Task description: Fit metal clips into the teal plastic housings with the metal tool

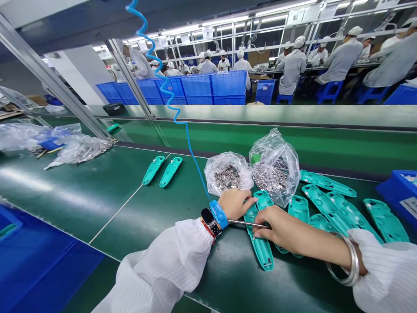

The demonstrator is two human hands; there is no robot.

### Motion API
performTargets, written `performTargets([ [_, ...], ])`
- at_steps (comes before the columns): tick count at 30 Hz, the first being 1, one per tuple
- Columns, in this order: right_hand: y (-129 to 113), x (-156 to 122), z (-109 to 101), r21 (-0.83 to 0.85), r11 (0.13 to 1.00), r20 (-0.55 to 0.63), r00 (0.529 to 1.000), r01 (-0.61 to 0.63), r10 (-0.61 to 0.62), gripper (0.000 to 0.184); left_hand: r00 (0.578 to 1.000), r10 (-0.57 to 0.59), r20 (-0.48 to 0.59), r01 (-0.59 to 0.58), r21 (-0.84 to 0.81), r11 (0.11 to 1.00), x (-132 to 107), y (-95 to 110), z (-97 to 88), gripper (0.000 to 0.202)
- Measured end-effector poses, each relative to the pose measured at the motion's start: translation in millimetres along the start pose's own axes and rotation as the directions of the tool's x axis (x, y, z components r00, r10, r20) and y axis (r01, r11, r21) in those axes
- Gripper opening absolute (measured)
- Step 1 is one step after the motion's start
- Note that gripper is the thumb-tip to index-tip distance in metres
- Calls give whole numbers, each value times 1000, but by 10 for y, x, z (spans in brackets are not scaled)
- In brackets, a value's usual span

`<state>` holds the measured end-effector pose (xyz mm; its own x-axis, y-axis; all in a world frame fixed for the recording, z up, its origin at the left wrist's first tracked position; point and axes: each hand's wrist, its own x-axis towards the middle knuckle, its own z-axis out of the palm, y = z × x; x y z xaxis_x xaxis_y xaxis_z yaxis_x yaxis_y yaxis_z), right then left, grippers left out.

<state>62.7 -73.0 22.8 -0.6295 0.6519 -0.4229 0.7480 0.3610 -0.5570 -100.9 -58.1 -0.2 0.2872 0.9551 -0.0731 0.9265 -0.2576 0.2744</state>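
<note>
My left hand [235,202] rests on the green belt with its fingers curled against a teal plastic shell [260,250] lying in front of me. My right hand [279,224] is closed round thin metal tweezers [243,223] that point left toward my left wrist, and it lies over the same shell. A blue strap [219,214] with a coiled cord sits on my left wrist beside a watch. Just behind my hands stand two clear bags of small metal parts [228,176], [275,171].
Several more teal shells [329,204] lie to the right, two others [163,170] to the left. A blue bin [399,191] stands far right, clear bags of parts [80,148] far left. Other workers in white stand at benches behind blue crates [211,89].
</note>
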Motion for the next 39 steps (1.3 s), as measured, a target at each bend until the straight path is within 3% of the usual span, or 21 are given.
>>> performTargets([
  [5,-4,-22,60,-39,999,-56,998,-7,5,19,1000,11,-8,-11,-19,1000,-6,-4,15,43],
  [10,110,-6,148,-56,993,-92,990,106,-111,19,999,23,-36,-24,-32,999,-10,-14,18,42],
  [14,72,-8,89,-83,986,-77,985,146,-153,17,999,20,-33,-21,-38,999,-15,-14,16,41],
  [22,-14,-2,-66,-64,991,-17,992,120,-121,12,1000,22,-7,-22,-20,1000,-7,-2,8,40],
  [39,-4,21,-108,21,982,-43,981,188,-187,15,998,62,-28,-63,-29,998,8,-23,14,43],
])
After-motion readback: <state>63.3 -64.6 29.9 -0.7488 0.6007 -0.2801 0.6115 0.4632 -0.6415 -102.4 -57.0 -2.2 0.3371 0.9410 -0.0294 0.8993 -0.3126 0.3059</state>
